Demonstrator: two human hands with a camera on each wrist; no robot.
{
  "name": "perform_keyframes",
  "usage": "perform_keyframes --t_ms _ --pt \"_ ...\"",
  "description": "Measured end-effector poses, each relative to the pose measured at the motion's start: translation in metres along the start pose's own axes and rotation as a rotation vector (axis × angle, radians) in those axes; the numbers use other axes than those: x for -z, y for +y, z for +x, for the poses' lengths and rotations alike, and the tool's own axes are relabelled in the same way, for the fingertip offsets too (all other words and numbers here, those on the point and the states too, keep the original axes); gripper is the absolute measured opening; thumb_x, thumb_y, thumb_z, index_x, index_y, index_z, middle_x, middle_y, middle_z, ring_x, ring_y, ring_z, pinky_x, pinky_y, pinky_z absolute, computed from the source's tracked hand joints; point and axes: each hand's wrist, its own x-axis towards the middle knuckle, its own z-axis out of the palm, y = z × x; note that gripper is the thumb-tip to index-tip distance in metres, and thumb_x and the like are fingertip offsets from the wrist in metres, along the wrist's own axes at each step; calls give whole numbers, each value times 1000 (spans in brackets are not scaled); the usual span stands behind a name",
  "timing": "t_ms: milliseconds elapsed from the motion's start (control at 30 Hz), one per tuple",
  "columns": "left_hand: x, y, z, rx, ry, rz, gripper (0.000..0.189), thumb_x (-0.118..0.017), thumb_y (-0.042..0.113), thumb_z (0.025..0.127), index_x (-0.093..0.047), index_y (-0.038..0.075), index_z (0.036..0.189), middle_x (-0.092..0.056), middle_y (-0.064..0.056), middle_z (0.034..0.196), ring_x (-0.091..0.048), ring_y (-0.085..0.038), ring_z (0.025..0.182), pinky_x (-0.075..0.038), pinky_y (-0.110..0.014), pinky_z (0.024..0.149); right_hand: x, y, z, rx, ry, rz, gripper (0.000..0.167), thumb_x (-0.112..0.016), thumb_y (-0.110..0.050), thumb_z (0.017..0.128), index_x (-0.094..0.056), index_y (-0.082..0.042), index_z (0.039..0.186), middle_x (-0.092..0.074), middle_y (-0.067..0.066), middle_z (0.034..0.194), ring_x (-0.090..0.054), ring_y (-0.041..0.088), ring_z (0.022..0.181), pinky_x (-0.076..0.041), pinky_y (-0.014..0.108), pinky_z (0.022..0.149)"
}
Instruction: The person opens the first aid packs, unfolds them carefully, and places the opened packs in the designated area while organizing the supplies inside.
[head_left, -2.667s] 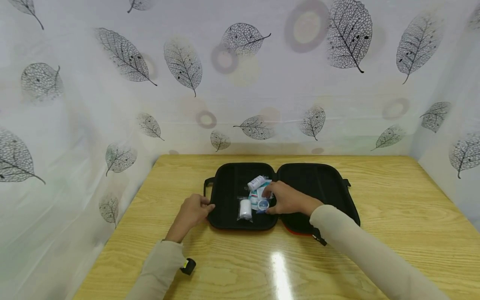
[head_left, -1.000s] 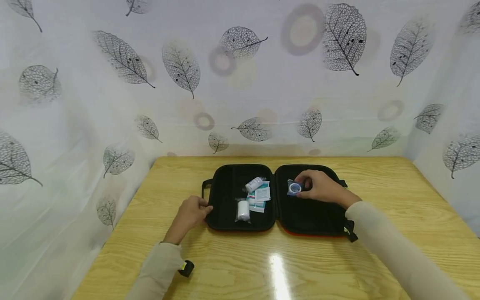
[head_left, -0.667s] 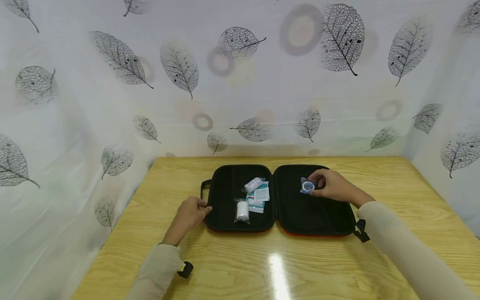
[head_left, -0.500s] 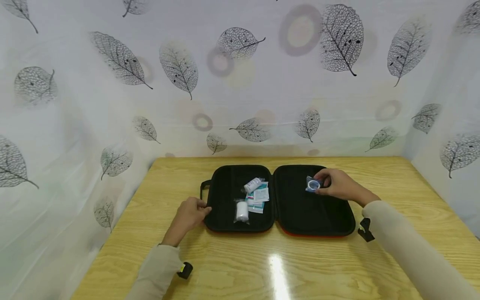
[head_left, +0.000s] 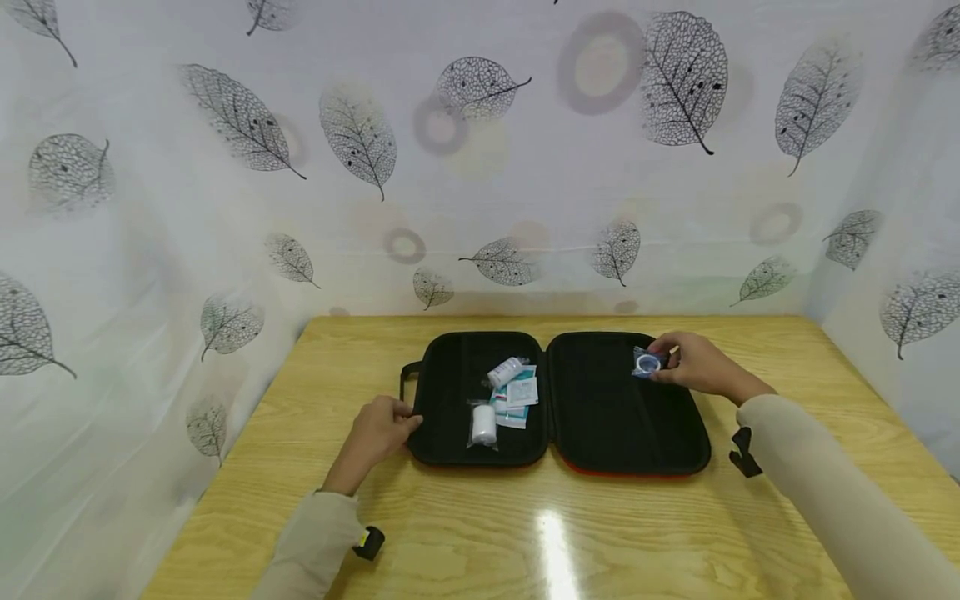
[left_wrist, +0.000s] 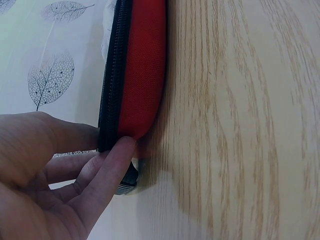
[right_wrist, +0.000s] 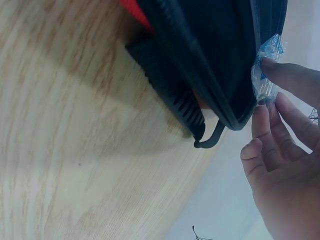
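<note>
A black-lined zip case (head_left: 607, 425) with a red shell lies unfolded on the table. Over the upper right part of its right half, my right hand (head_left: 697, 364) pinches a small white tape roll (head_left: 647, 364) in a clear wrapper. The right wrist view shows thumb and fingers on that wrapper (right_wrist: 267, 70). At the case's left edge, my left hand (head_left: 378, 427) grips the rim, thumb on the zip side and a finger against the red shell (left_wrist: 142, 75). In the left half lie a wrapped white bandage roll (head_left: 484, 425), a printed white roll (head_left: 507, 372) and several flat sachets (head_left: 522, 392).
The wooden table (head_left: 465, 533) carries the case near its back edge. A carry handle (head_left: 408, 371) sticks out at the case's left. Behind and at both sides hangs a pale curtain (head_left: 480, 192) printed with leaves.
My right hand has taken the tape roll from the left half, carried it over the spine and on to the right. My left hand has stayed at the left rim.
</note>
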Motion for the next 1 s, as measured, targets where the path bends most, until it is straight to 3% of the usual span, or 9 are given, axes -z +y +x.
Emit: perform_keyframes --t_ms 500,1000 --pt "-1 0 -1 8 -1 -27 23 -70 11 96 -74 -6 112 -73 -6 82 -68 -15 59 -58 -37 70 -2 4 12 -19 -32 -58 36 -80 -5 84 -64 13 111 -63 28 106 -53 21 73 -47 36 64" --pt "-1 0 1 0 3 1 23 -71 11 95 -74 -5 111 -72 -6 84 -67 -13 67 -56 -36 69 -5 9 18 -26 -43 -106 36 -79 -2 83 -64 14 111 -64 29 106 -55 26 78 -50 43 70"
